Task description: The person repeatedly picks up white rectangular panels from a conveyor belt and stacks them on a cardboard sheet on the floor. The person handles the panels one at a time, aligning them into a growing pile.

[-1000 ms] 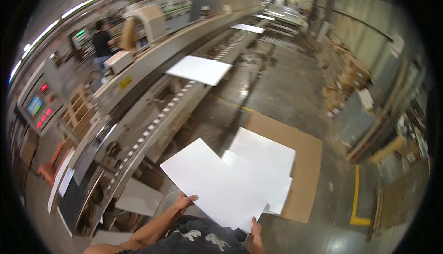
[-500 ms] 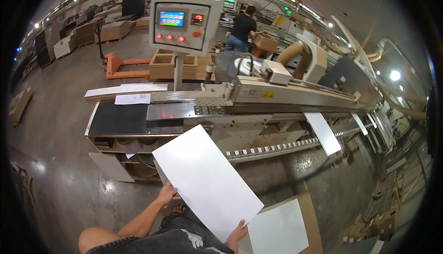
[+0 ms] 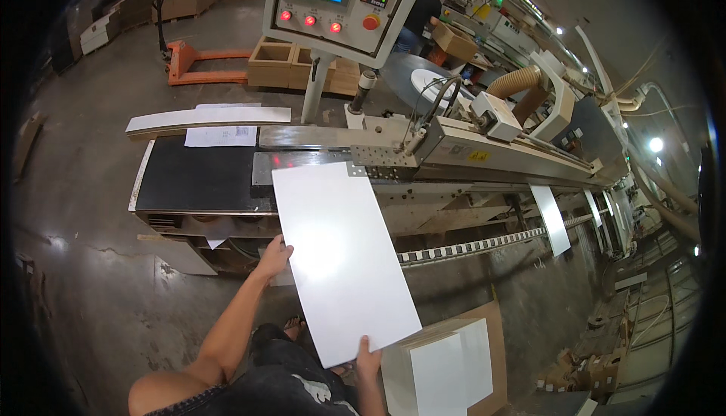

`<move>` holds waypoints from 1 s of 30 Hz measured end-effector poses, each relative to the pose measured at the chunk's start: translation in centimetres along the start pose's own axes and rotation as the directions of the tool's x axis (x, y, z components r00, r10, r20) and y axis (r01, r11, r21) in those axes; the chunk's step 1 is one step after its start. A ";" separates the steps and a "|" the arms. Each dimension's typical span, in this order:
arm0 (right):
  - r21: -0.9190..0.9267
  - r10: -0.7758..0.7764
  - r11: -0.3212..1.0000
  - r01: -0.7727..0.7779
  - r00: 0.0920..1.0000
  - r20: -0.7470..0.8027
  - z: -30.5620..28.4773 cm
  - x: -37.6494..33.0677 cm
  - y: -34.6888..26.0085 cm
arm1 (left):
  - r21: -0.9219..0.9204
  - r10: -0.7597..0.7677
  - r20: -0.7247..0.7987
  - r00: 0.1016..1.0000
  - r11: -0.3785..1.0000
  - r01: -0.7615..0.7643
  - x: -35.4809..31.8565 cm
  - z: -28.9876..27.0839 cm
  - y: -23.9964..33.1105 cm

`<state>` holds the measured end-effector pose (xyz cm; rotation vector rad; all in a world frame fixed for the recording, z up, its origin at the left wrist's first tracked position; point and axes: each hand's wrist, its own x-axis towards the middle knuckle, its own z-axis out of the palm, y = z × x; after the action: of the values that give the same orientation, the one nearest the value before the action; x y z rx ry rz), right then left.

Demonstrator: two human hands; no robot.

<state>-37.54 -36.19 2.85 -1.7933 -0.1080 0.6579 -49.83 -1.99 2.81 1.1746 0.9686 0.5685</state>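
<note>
At the infeed end of a long panel-processing machine (image 3: 484, 147), on a concrete workshop floor.

Item in hand: one white rectangular panel (image 3: 340, 257), flat and glossy, held lengthwise with its far end over the machine's black infeed table (image 3: 197, 178) and its near end toward the person's body. It is carried at a slight slant, apparently to line it up with the machine's feed track.

Left hand (image 3: 274, 257): closed on the panel's left long edge about midway along, fingers tucked beneath, steadying the side.

Right hand (image 3: 368, 357): clasped on the near short edge at its right corner, thumb on top, taking the weight from behind.

Nearby:
- stack of like white panels (image 3: 442, 363), on a brown board on the floor just right of the person, within easy reach of the infeed.
- control panel (image 3: 333, 4) on a post behind the table, with coloured screen and red buttons.
- another white panel (image 3: 550, 219), farther down the line beside the roller rail (image 3: 469, 248).
- loose paper sheet (image 3: 221, 136) on the table's far edge.
- orange pallet truck (image 3: 200, 60) and wooden crates (image 3: 295, 64) beyond.
- another person (image 3: 420, 15) working in the background.
</note>
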 end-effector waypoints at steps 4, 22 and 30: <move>0.131 0.165 0.969 -0.209 0.944 0.287 3.0 -1.7 -4.3 | 0.073 -0.086 0.055 0.995 0.994 0.081 2.5 -1.1 1.4; 0.019 0.170 0.985 -0.170 0.985 0.006 4.6 2.0 -7.4 | -0.043 -0.090 0.031 0.995 0.995 0.091 6.8 2.9 3.1; -0.180 0.111 0.977 -0.114 0.994 -0.023 -1.2 9.7 -5.4 | -0.088 -0.143 0.062 0.988 0.985 0.148 9.4 10.3 3.2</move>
<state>-27.47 -31.64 4.33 -1.9900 -0.0592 0.7362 -35.97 1.44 3.53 1.0236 0.9618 0.4566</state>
